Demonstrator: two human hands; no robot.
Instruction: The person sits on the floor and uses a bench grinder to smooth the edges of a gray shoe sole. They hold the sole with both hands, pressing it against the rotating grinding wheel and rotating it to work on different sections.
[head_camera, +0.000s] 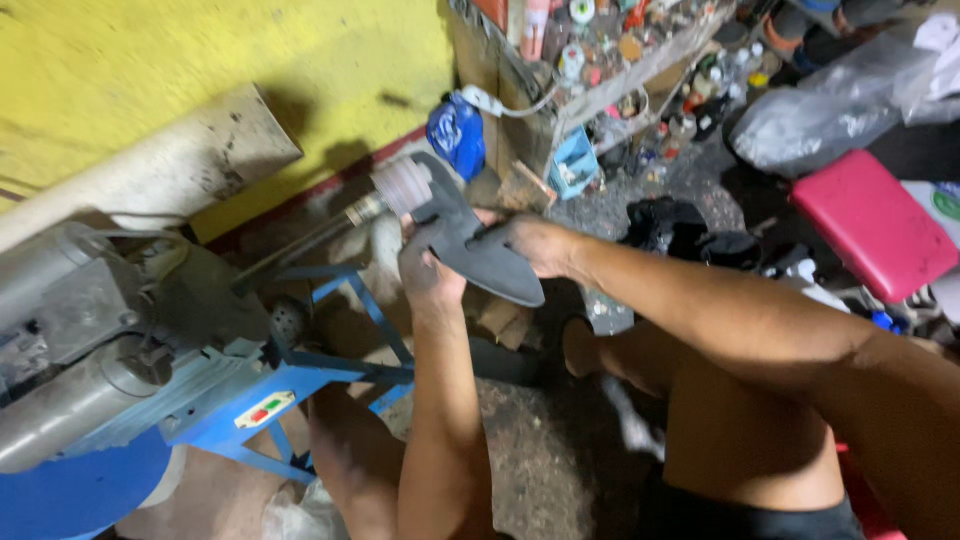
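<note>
Head camera looks steeply down, close over the workshop floor.

1. Hands: 2 – left hand, right hand, both on 1 dark shoe sole.
2. Grinding drum: 1, pinkish, on 1 shaft.
3. Motor machine: 1, grey, on 1 blue stand.
4. Red cushion stool: 1.
5. Blue bag: 1.
6. Clear plastic bag: 1.
7. Shelf: 1; small bottles/jars on it too many & too blurry to count.
</note>
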